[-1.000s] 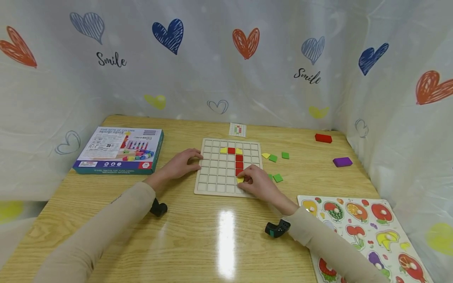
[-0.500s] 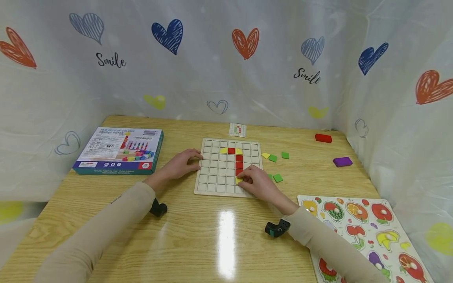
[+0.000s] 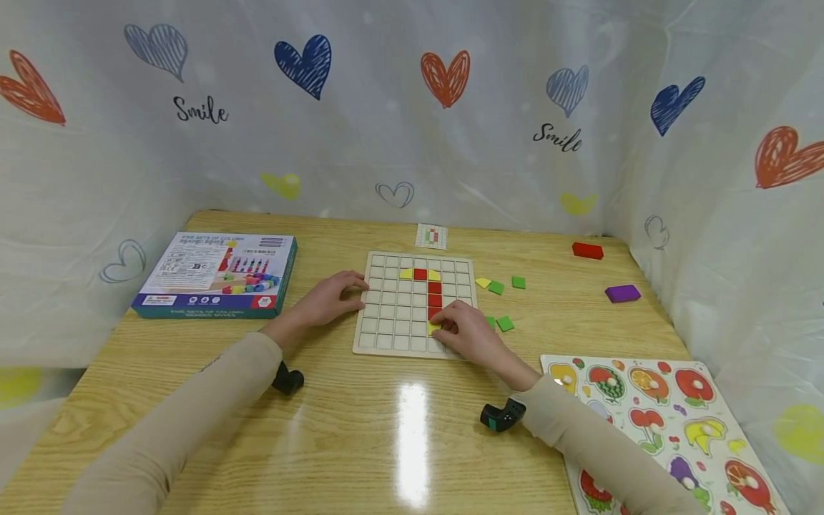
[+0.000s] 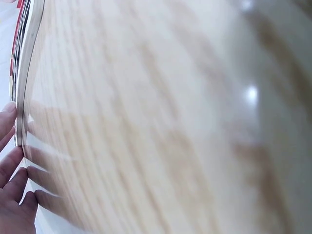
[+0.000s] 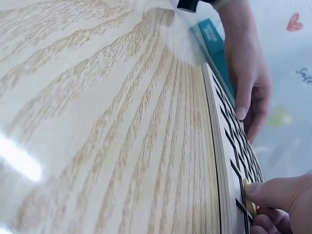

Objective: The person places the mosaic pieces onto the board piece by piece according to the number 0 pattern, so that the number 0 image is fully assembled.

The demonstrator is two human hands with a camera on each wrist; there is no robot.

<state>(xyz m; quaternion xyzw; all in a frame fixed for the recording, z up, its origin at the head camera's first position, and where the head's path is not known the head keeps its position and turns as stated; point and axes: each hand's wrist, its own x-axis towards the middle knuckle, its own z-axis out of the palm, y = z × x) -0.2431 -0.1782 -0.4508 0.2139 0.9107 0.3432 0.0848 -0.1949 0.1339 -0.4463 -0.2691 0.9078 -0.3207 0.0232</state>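
Nearest, a fruit puzzle board point(image 3: 621, 411) lies on the worktop point(image 3: 347, 443) at lower right. Just right of centre, the right hand point(image 3: 475, 330) pinches a yellow tile point(image 5: 249, 204) at the grid board point(image 3: 386, 322), directly below a column of red tiles point(image 3: 435, 300). Seating this tile seems the step in hand; whether it lies flat is hidden by the fingers. The next move calls for squaring it to its cell before release. At centre left, the left hand point(image 3: 328, 297) rests relaxed fingers against the board's edge, probably steadying it. Loose green tiles point(image 3: 505, 323) lie right of the board; beyond it, upper centre, sits a pattern card point(image 3: 431, 235).
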